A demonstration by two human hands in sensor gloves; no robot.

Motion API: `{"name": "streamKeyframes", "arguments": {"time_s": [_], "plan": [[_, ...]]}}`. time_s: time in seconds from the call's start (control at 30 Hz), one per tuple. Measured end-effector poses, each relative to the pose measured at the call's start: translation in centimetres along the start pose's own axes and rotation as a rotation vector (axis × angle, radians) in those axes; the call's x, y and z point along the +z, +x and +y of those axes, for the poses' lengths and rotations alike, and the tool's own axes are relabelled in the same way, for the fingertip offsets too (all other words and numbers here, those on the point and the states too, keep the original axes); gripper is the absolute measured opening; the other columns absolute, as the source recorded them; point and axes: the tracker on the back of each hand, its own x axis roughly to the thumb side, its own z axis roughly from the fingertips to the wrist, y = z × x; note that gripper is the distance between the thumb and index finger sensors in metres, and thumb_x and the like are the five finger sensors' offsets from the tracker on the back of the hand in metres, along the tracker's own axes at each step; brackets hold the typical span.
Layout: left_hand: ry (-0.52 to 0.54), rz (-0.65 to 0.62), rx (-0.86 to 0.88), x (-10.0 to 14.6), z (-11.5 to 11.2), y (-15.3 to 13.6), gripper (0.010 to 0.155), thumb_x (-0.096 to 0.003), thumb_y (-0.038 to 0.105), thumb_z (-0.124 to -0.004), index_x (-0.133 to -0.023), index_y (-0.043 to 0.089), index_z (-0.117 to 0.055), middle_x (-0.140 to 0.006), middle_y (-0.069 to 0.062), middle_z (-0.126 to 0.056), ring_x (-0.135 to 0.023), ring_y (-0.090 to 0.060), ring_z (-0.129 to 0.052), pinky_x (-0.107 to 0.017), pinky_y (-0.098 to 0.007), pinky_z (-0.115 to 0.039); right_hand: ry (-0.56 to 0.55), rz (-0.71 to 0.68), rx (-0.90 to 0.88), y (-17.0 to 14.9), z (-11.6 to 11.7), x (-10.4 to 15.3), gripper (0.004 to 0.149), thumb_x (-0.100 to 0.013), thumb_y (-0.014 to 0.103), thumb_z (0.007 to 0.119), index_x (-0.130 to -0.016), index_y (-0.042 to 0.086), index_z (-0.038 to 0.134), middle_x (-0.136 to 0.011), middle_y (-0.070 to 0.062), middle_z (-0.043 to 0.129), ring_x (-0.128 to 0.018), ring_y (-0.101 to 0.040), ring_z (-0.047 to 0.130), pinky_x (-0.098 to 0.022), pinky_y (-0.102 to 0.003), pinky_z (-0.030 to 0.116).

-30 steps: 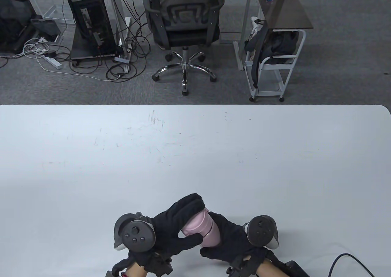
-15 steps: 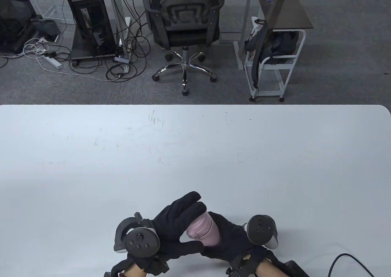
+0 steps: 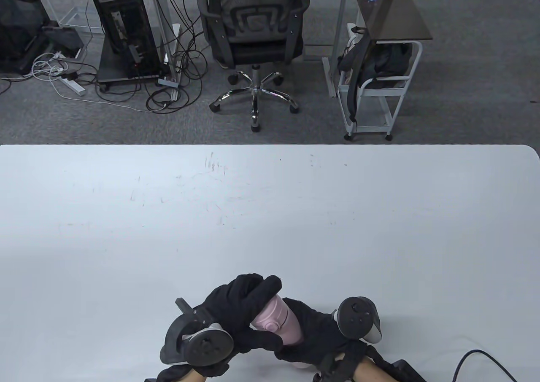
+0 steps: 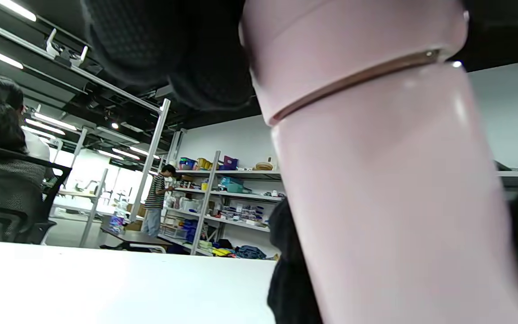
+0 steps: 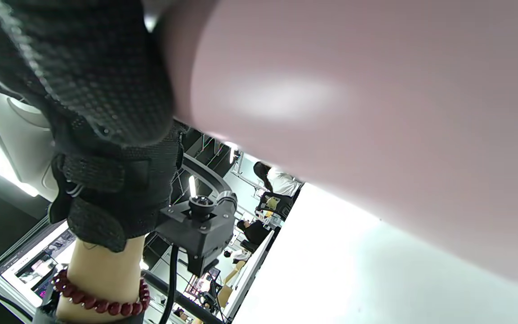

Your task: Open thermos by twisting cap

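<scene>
A pink thermos (image 3: 283, 328) is held tilted near the table's front edge, its cap (image 3: 266, 316) pointing up and left. My left hand (image 3: 247, 314) grips the cap, fingers curled over its far side and thumb under its near side. My right hand (image 3: 314, 335) wraps the thermos body from the right and below. In the left wrist view the thermos (image 4: 389, 189) fills the frame, with a thin metal band (image 4: 353, 83) between cap and body and my gloved fingers (image 4: 173, 49) on the cap. In the right wrist view the pink body (image 5: 367, 117) is very close.
The white table (image 3: 270, 213) stretches away beyond the hands. A black cable (image 3: 476, 359) lies at the front right. An office chair (image 3: 253, 40) and a small cart (image 3: 379, 74) stand on the floor past the far edge.
My left hand opened its fingers off the cap, then closed on it again with the wrist rolled toward me. The cap's button now faces up. The right hand stayed put.
</scene>
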Motion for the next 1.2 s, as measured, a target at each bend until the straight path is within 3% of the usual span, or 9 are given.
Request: {"name": "streamKeyframes", "arguments": {"time_s": [0.17,0.43,0.63,0.73,0.87,0.93,1.03,1.1,1.2], "plan": [[-0.135,-0.088,0.099,-0.1,0.1,-1.2,0.087,-0.0417,0.072,-0.076,-0.115,0.035,-0.046,-0.115,-0.002,-0.062,-0.095,-0.027,-0.083,-0.072,-0.057,-0.072,0.001,-0.009,0.009,0.1,0.0,-0.1,0.093,-0.037,0.053,0.083,-0.097,-0.004,0.041,-0.092,-0.038,0.048,-0.078,-0.063,0.054,-0.056,-0.069,0.055],[-0.192,-0.145,0.283,-0.2,-0.2,-1.7,0.082,-0.0503,0.054,-0.083,-0.116,0.031,-0.041,-0.122,-0.007,-0.052,-0.105,-0.03,-0.076,-0.074,-0.06,-0.07,0.001,-0.014,0.006,0.1,0.0,0.0,0.093,-0.037,0.053,0.082,-0.097,-0.004,0.04,-0.092,-0.038,0.048,-0.078,-0.063,0.054,-0.056,-0.069,0.055],[-0.058,0.001,0.14,-0.1,-0.2,-1.0,0.084,-0.0428,0.063,-0.085,-0.112,0.027,-0.054,-0.103,-0.01,-0.072,-0.072,-0.019,-0.095,-0.058,-0.045,-0.082,-0.018,0.005,0.005,0.0,-0.3,0.1,0.093,-0.037,0.053,0.082,-0.097,-0.005,0.04,-0.092,-0.038,0.048,-0.077,-0.063,0.054,-0.056,-0.069,0.055],[0.019,0.069,-0.086,0.1,-0.1,-0.5,0.093,-0.0351,0.084,-0.063,-0.107,0.026,-0.063,-0.081,-0.003,-0.088,-0.043,-0.007,-0.099,-0.039,-0.037,-0.09,0.003,0.001,0.056,0.0,-0.3,0.0,0.093,-0.037,0.054,0.082,-0.097,-0.005,0.041,-0.092,-0.038,0.048,-0.077,-0.063,0.055,-0.056,-0.069,0.056],[0.017,0.079,0.094,0.3,0.0,-1.6,0.097,-0.0369,0.084,-0.051,-0.109,0.021,-0.063,-0.073,-0.003,-0.093,-0.036,-0.011,-0.101,-0.033,-0.039,-0.089,0.022,0.005,0.034,0.0,0.2,0.0,0.093,-0.037,0.054,0.082,-0.097,-0.005,0.041,-0.092,-0.038,0.049,-0.077,-0.063,0.055,-0.056,-0.069,0.056],[0.016,0.058,0.179,0.4,0.0,-2.1,0.095,-0.0381,0.083,-0.054,-0.112,0.024,-0.057,-0.09,-0.004,-0.088,-0.055,-0.019,-0.102,-0.048,-0.046,-0.087,0.012,-0.001,0.023,0.0,0.1,-0.2,0.093,-0.037,0.054,0.082,-0.097,-0.004,0.041,-0.092,-0.038,0.048,-0.077,-0.063,0.055,-0.056,-0.069,0.056],[-0.125,-0.087,0.338,0.0,-0.2,-2.2,0.084,-0.0465,0.068,-0.077,-0.115,0.029,-0.05,-0.117,-0.008,-0.065,-0.094,-0.031,-0.087,-0.067,-0.057,-0.076,-0.009,0.005,-0.003,-0.1,-0.2,0.0,0.093,-0.037,0.054,0.082,-0.097,-0.005,0.041,-0.092,-0.038,0.048,-0.077,-0.063,0.055,-0.056,-0.069,0.056],[-0.202,-0.119,0.298,-0.3,-0.3,-1.9,0.08,-0.0513,0.051,-0.085,-0.116,0.029,-0.043,-0.12,-0.009,-0.054,-0.099,-0.028,-0.082,-0.07,-0.054,-0.075,-0.012,0.003,-0.001,-0.1,-0.3,0.0,0.093,-0.037,0.054,0.082,-0.097,-0.005,0.041,-0.092,-0.038,0.048,-0.077,-0.063,0.055,-0.056,-0.069,0.056],[-0.195,-0.097,0.242,-0.3,-0.1,-1.8,0.08,-0.0495,0.05,-0.087,-0.114,0.029,-0.045,-0.117,-0.008,-0.059,-0.094,-0.026,-0.088,-0.068,-0.047,-0.08,-0.007,0.011,0.023,-0.2,-0.3,0.0,0.093,-0.037,0.054,0.082,-0.097,-0.005,0.041,-0.092,-0.038,0.048,-0.077,-0.063,0.055,-0.056,-0.069,0.056]]}}
